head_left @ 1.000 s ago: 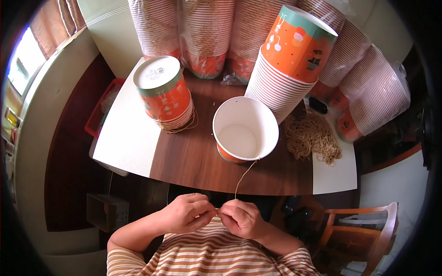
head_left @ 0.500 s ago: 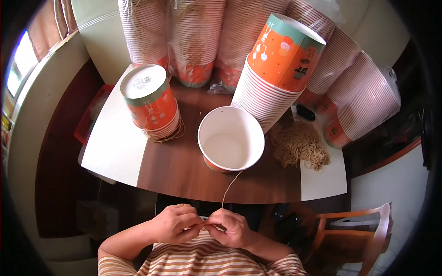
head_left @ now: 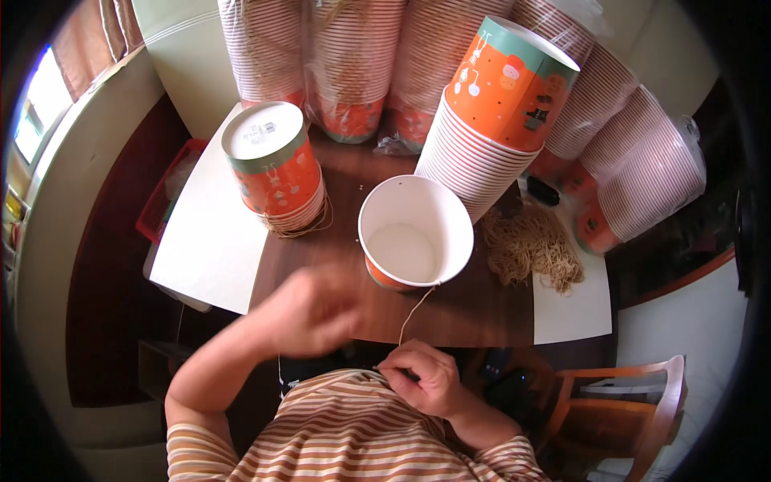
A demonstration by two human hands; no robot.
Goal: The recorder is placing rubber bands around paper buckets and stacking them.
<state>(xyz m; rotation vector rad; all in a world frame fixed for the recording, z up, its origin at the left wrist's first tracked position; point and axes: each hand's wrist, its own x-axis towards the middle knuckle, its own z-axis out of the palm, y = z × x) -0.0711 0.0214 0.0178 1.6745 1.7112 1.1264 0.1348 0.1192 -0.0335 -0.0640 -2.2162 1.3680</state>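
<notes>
A white-lined paper bucket [head_left: 414, 241] stands upright with its mouth toward me, at the middle of the table. From the near side of its rim a thin tan string [head_left: 414, 312] runs down to my right hand [head_left: 422, 377], whose thumb and forefinger are pinched together on its end in front of my striped shirt. My left hand [head_left: 313, 313] is raised over the table's near edge, left of the string. Motion smears its fingers, so what they do or hold is unclear.
Upside-down buckets with string at their rims form a short stack [head_left: 277, 173] at left. Behind the middle bucket leans a taller stack [head_left: 474, 161]. A heap of tan strings [head_left: 534, 247] lies at right. Plastic-wrapped bucket stacks [head_left: 349, 72] line the back. A wooden chair [head_left: 610, 410] stands at lower right.
My hands have parted. The left has moved up and away over the table edge; the right has shifted slightly right and up, still holding the string. The view has shifted a little.
</notes>
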